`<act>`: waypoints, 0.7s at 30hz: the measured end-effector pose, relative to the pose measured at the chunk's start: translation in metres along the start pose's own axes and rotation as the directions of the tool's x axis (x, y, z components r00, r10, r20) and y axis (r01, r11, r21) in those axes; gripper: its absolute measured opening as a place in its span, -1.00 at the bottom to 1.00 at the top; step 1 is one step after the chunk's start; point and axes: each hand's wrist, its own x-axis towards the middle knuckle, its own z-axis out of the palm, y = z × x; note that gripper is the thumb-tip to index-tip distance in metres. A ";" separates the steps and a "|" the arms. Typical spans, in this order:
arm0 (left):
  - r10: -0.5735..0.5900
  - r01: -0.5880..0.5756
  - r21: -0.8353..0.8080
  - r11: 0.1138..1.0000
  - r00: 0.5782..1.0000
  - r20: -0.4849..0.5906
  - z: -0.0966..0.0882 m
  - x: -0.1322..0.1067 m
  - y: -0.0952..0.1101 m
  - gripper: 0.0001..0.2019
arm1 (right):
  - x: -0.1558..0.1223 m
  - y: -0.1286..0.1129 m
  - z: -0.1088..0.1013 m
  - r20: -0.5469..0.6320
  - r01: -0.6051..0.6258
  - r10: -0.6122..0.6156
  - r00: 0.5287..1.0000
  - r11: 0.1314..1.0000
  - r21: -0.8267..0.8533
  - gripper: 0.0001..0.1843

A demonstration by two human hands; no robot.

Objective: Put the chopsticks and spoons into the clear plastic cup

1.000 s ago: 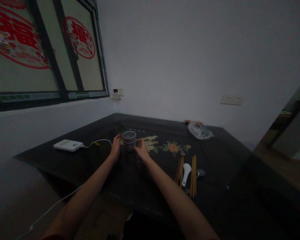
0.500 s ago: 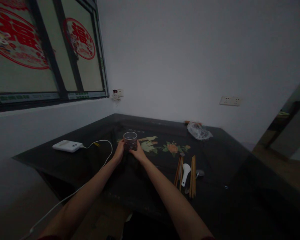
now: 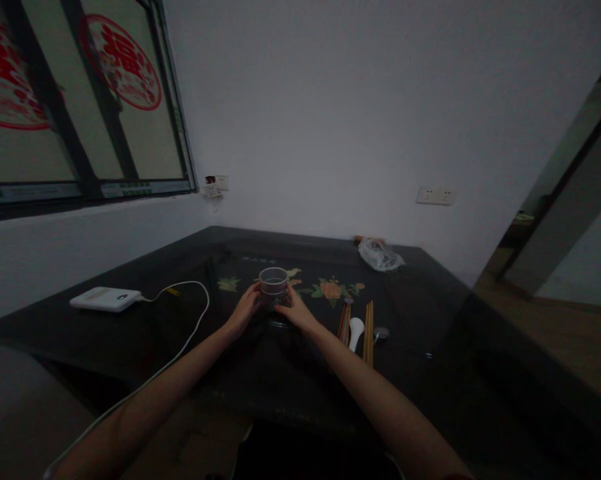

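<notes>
Left hand [image 3: 245,311] and right hand [image 3: 299,312] have got their fingers wrapped round a clear cup [image 3: 273,281] between them, probably for steadiness.

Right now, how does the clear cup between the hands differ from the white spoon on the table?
The clear cup is see-through; the white spoon is opaque. The clear cup is upright; the white spoon lies on the table. The left hand and right hand hold the clear cup, while neither holds the white spoon. Both are right of the power bank in view.
</notes>
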 end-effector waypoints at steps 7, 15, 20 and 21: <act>-0.009 0.014 -0.062 0.998 0.996 0.086 0.047 -0.025 0.001 -0.64 | -0.048 -0.023 -0.044 0.012 -0.121 0.120 0.993 0.991 0.052 -0.09; 0.043 -0.030 -0.093 0.995 0.989 0.141 0.112 -0.027 -0.021 -0.63 | -0.090 -0.047 -0.086 -0.107 -0.269 0.272 0.956 0.962 0.038 -0.19; 0.016 -0.009 -0.049 0.999 0.987 0.160 0.117 -0.037 -0.028 -0.61 | -0.104 -0.055 -0.098 -0.127 -0.274 0.273 0.954 0.962 0.009 -0.26; 0.018 -0.012 -0.034 0.999 0.985 0.174 0.115 -0.039 -0.028 -0.60 | -0.105 -0.056 -0.099 -0.123 -0.269 0.268 0.956 0.963 0.002 -0.28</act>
